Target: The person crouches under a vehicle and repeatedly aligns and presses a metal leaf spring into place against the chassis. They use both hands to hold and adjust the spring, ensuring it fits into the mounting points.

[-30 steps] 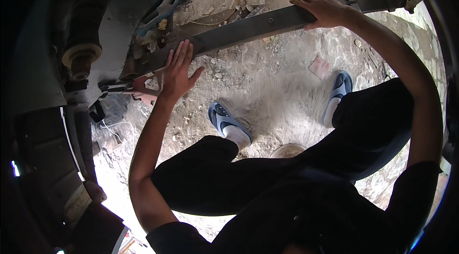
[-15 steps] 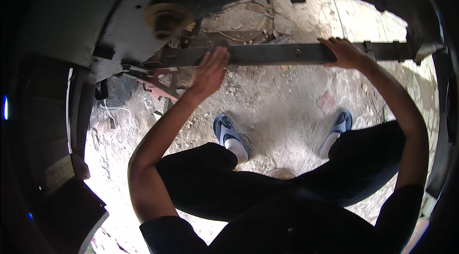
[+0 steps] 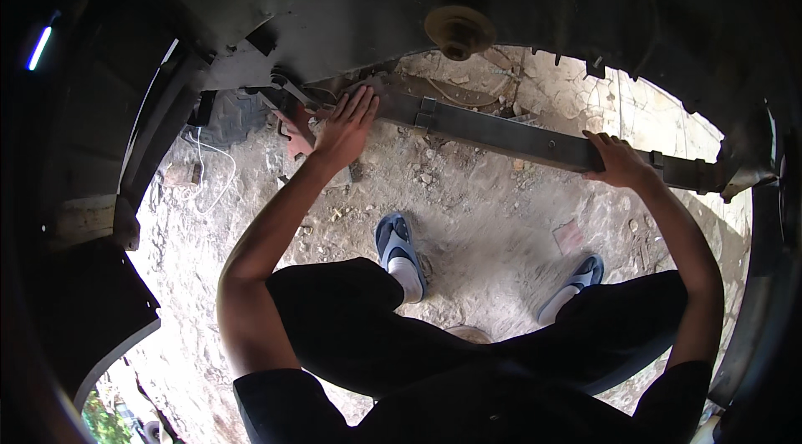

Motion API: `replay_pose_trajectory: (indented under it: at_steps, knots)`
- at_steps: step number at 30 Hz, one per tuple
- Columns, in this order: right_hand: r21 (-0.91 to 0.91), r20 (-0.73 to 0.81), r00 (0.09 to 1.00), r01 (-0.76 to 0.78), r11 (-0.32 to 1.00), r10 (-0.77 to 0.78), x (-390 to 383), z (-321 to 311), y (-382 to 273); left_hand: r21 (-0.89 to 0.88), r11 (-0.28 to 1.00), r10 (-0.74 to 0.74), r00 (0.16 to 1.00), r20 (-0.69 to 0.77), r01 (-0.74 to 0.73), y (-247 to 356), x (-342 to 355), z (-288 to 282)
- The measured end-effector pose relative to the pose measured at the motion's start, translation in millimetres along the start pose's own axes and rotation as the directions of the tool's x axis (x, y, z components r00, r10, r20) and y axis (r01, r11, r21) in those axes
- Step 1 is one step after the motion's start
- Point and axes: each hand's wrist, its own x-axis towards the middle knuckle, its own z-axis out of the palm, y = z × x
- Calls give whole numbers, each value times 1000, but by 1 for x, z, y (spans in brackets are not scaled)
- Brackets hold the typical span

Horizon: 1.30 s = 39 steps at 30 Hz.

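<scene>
A long dark grey metal bar (image 3: 510, 135) with clamps crosses the middle, sloping down to the right. My left hand (image 3: 351, 126) lies with extended fingers on its left end, near a red metal piece (image 3: 299, 131) and dark linkage (image 3: 286, 85). My right hand (image 3: 614, 160) grips the bar further right, fingers over its top edge and thumb below. Above the bar hangs a round, flanged fitting (image 3: 455, 26) under a dark panel (image 3: 326, 10).
Dark curved metalwork (image 3: 83, 294) frames both sides. On the rubble-strewn floor (image 3: 468, 227) are my two sandalled feet, a pinkish tile fragment (image 3: 568, 235) and, at left, a thin white cable (image 3: 217, 177) beside a dark bumpy object (image 3: 230, 114).
The view has swung: more panel shows above, and the bar, now lower, slopes down rightward instead of up. My hands remain on the bar, the left one near its left end.
</scene>
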Motion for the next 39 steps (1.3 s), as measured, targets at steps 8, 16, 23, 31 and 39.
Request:
replay_pose_trajectory:
  at_steps: [8, 16, 23, 31, 39]
  knots:
    - [-42, 85, 993, -79, 996, 83, 8, -9, -11, 51, 993, -109, 991, 83, 105, 8, -3, 9]
    - [-172, 192, 962, -161, 972, 194, 30, -6, -28, -158, 958, -237, 971, 38, 240, 16, 7, 4]
    - [153, 279, 949, 105, 983, -145, 66, -29, -52, -100, 973, -195, 973, 121, 208, 28, -1, -11]
    - [136, 189, 936, 275, 952, -298, 115, -18, -96, -56, 981, -182, 979, 90, 187, 11, 17, 7]
    - [150, 216, 949, 201, 968, -231, 103, -26, -101, -174, 965, -171, 975, 143, 195, 24, 15, -14]
